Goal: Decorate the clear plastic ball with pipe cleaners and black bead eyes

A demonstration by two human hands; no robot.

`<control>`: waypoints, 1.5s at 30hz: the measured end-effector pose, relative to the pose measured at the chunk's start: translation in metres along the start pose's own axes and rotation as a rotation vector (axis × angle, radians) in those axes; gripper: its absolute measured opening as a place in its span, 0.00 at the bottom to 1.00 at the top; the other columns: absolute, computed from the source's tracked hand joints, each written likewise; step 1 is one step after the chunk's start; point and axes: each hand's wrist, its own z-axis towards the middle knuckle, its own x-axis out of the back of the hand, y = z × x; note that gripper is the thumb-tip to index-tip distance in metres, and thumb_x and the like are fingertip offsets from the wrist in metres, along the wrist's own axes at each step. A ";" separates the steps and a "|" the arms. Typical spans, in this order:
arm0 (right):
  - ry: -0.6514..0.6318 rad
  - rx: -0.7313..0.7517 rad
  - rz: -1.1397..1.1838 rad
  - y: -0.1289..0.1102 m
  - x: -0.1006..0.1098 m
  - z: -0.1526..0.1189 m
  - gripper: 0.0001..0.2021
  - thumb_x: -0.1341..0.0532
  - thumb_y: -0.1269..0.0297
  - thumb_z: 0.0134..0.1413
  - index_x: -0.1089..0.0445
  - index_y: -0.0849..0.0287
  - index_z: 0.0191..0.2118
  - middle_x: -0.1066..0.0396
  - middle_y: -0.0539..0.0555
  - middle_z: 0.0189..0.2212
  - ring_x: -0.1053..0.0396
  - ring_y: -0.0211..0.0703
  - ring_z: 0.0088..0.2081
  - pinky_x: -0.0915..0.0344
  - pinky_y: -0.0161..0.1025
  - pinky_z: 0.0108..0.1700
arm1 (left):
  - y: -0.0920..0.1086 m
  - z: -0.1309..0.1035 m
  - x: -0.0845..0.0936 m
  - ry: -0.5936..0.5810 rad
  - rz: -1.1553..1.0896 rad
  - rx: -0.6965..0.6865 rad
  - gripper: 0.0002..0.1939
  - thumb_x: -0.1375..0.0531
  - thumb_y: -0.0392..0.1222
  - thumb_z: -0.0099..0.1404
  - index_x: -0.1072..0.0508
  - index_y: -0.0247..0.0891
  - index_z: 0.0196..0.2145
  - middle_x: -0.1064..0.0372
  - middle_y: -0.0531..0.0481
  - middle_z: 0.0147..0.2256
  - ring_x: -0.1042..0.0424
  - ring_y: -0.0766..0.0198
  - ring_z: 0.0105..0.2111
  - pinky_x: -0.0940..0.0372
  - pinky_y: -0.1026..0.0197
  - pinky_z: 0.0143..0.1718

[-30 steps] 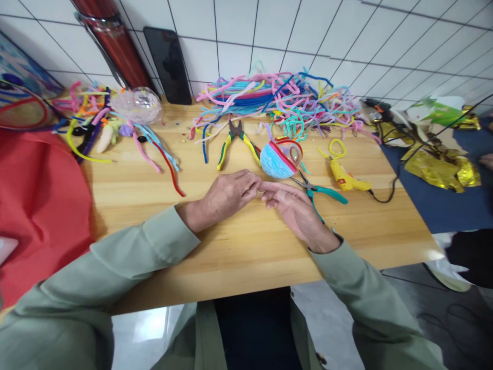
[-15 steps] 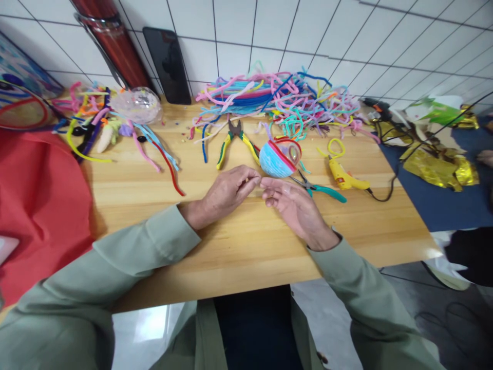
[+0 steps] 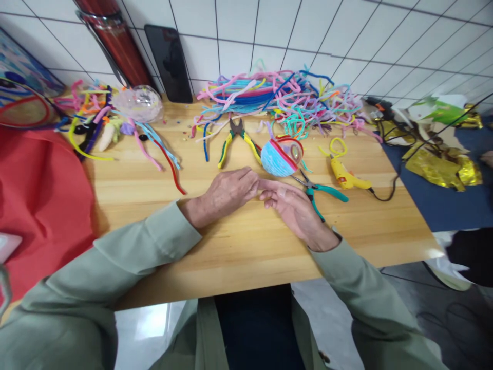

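Observation:
My left hand is closed around the tip of my right index finger, low over the middle of the table. My right hand holds nothing visible; its index finger is stretched out and the others are loosely bent. Just beyond the fingers sits a small rounded piece covered in light blue, with a red rim and something clear inside. Teal-handled pliers lie beside my right hand, partly hidden behind it. Yellow-and-green cutting pliers rest spread apart beyond my left hand.
A heap of coloured pipe cleaners lies against the tiled wall. On the right is a yellow glue gun with its cord. A phone and a red flask stand at the back. Red cloth covers the left side.
My left hand has shifted slightly right, from touching fingertips to closing over the right index fingertip. My right hand has hardly moved.

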 end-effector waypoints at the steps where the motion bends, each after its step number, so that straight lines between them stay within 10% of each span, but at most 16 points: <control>1: 0.001 0.005 0.004 0.000 0.000 0.000 0.18 0.26 0.49 0.57 0.14 0.52 0.49 0.17 0.57 0.51 0.24 0.47 0.47 0.29 0.43 0.46 | -0.001 0.000 -0.001 0.003 -0.019 0.033 0.10 0.43 0.34 0.76 0.28 0.39 0.35 0.28 0.51 0.30 0.31 0.64 0.27 0.42 0.62 0.27; 7: 0.039 0.019 -0.006 -0.001 0.003 0.001 0.18 0.27 0.48 0.58 0.15 0.52 0.48 0.18 0.58 0.55 0.24 0.48 0.47 0.28 0.45 0.47 | -0.001 0.002 -0.001 0.007 -0.239 0.209 0.07 0.42 0.30 0.71 0.27 0.39 0.37 0.23 0.51 0.34 0.26 0.65 0.32 0.33 0.63 0.35; 24: 0.020 0.027 -0.132 0.001 0.002 -0.001 0.19 0.26 0.48 0.59 0.16 0.50 0.52 0.17 0.54 0.45 0.24 0.48 0.49 0.30 0.46 0.51 | -0.001 0.000 0.006 -0.110 -0.023 -0.045 0.16 0.44 0.38 0.80 0.29 0.39 0.32 0.31 0.52 0.27 0.30 0.64 0.27 0.39 0.61 0.28; 31: 0.055 0.044 -0.153 -0.003 -0.002 -0.002 0.16 0.26 0.50 0.60 0.17 0.50 0.49 0.19 0.54 0.50 0.25 0.46 0.47 0.30 0.44 0.48 | -0.007 0.002 -0.002 -0.021 -0.186 0.233 0.07 0.44 0.33 0.73 0.29 0.39 0.36 0.27 0.51 0.31 0.30 0.65 0.30 0.40 0.62 0.30; 38: 0.118 0.132 -0.023 0.003 -0.001 0.004 0.20 0.27 0.45 0.60 0.31 0.53 0.30 0.33 0.48 0.29 0.33 0.41 0.32 0.32 0.43 0.38 | -0.002 0.012 0.008 -0.018 -0.638 0.554 0.12 0.47 0.41 0.79 0.35 0.42 0.34 0.36 0.55 0.27 0.37 0.67 0.26 0.39 0.62 0.29; 45: 0.127 0.108 0.001 0.001 0.003 0.006 0.17 0.30 0.42 0.64 0.22 0.52 0.39 0.29 0.51 0.31 0.33 0.42 0.33 0.31 0.42 0.36 | 0.010 0.012 0.003 -0.138 -1.091 0.659 0.20 0.41 0.57 0.78 0.32 0.40 0.34 0.33 0.55 0.26 0.38 0.71 0.21 0.41 0.65 0.22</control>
